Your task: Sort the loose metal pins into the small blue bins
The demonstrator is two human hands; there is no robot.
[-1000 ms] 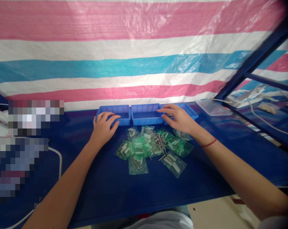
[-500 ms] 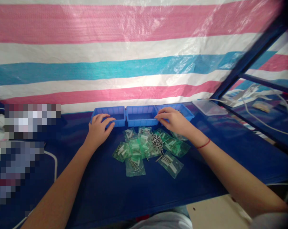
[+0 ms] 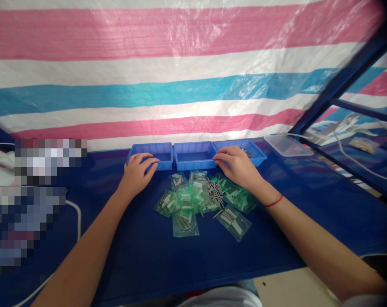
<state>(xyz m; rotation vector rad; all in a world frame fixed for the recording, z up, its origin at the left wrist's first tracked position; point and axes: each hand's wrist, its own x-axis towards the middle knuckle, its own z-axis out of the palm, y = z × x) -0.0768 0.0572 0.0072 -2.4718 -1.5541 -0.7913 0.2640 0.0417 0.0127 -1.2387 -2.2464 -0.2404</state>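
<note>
Blue bins (image 3: 195,164) meet both hands: the left hand (image 3: 135,172) lies at the left bin (image 3: 166,163), thumb and fingers apart, while the right hand (image 3: 234,164) curls at the near left corner of the right bin (image 3: 258,158), where I cannot tell whether its grip closes on the rim. An uneven tug there could tip that bin and spill its small contents (image 3: 247,152); nearer the person on the table (image 3: 142,256), a lowered hand could scatter the loose metal pieces (image 3: 215,192) among the plastic bags (image 3: 185,196).
</note>
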